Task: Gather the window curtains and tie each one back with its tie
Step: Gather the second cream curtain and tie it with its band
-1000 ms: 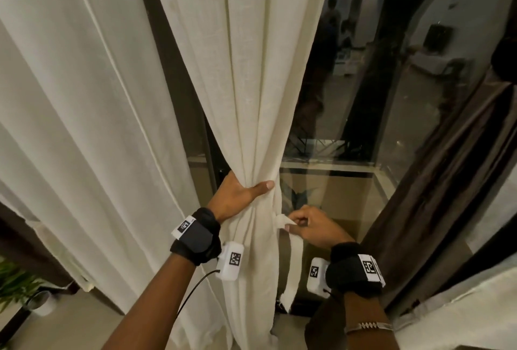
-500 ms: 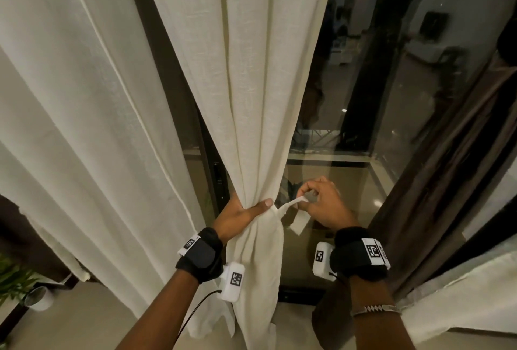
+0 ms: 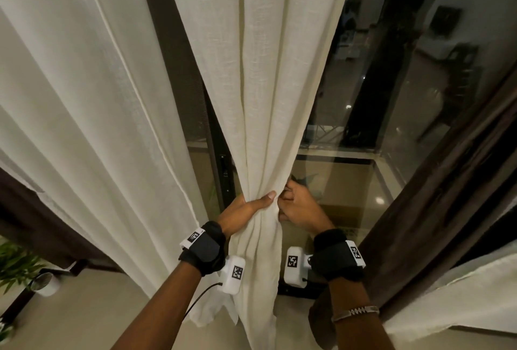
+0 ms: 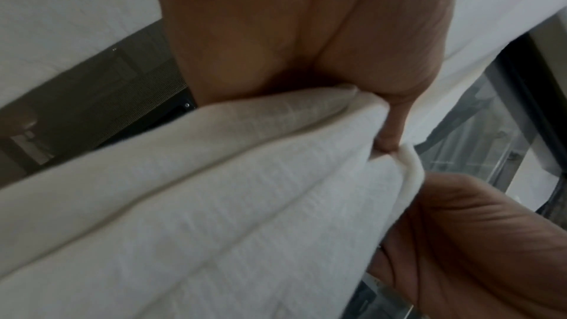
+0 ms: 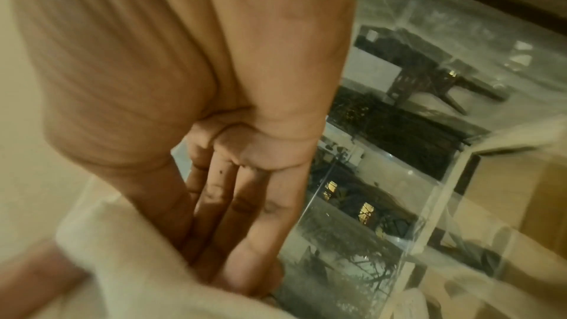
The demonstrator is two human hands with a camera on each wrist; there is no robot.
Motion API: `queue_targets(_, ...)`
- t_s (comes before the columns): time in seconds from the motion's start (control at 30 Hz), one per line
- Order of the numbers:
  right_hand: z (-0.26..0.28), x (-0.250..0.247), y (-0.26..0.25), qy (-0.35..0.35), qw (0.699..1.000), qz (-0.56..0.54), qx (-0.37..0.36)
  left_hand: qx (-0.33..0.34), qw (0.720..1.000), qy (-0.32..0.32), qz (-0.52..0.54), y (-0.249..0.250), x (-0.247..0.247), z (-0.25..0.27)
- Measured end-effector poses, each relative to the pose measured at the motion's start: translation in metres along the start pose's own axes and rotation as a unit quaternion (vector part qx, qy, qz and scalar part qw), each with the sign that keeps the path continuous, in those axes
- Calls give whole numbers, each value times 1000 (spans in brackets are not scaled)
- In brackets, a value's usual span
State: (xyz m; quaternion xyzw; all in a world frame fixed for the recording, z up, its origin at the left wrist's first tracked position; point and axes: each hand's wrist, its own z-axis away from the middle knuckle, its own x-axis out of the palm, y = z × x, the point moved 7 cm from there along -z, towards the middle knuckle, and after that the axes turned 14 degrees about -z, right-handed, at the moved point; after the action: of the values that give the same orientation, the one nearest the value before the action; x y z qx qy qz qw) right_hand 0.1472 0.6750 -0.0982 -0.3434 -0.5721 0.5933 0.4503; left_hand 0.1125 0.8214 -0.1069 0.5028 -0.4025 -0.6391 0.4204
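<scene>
A cream curtain (image 3: 260,97) hangs before the window, gathered into a narrow bundle at waist height. My left hand (image 3: 246,207) grips that bundle from the left, thumb across its front. My right hand (image 3: 296,207) is pressed against the bundle's right edge, close to the left thumb. In the left wrist view a narrow white tie (image 4: 409,161) curves round the bundle's edge between the left thumb and my right hand (image 4: 475,239). In the right wrist view my right hand (image 5: 230,203) has its fingers running down behind the curtain fabric (image 5: 138,263), fingertips hidden.
A second cream curtain (image 3: 84,97) hangs loose on the left. A dark brown drape (image 3: 447,181) falls at the right, with more pale fabric (image 3: 461,302) below it. Dark window glass (image 3: 391,69) lies behind. A small potted plant (image 3: 44,284) stands on the floor at the lower left.
My right hand has drawn the tie up and leftward until it meets the curtain bundle beside the left thumb. The left hand keeps its grip at about the same spot.
</scene>
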Motion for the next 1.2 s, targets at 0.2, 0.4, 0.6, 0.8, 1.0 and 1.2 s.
queue_targets(0.2,20,8,6,-89,994,-49,37,19,998,60,-1,8,0,-3)
queue_targets(0.4,11,42,3,-33,984,158,-72,46,998,35,-7,23,17,-6)
queue_targets(0.6,7,22,2,13,990,132,-46,71,996,4,-45,14,11,-7)
queue_targets(0.8,-3,10,21,106,994,15,-4,78,966,180,169,1,-29,-2)
queue_targets(1.0,-10,-6,15,92,996,6,-10,95,929,273,229,-1,-76,10)
queue_targets(1.2,-25,-11,6,105,994,9,-22,148,942,215,209,17,-65,29)
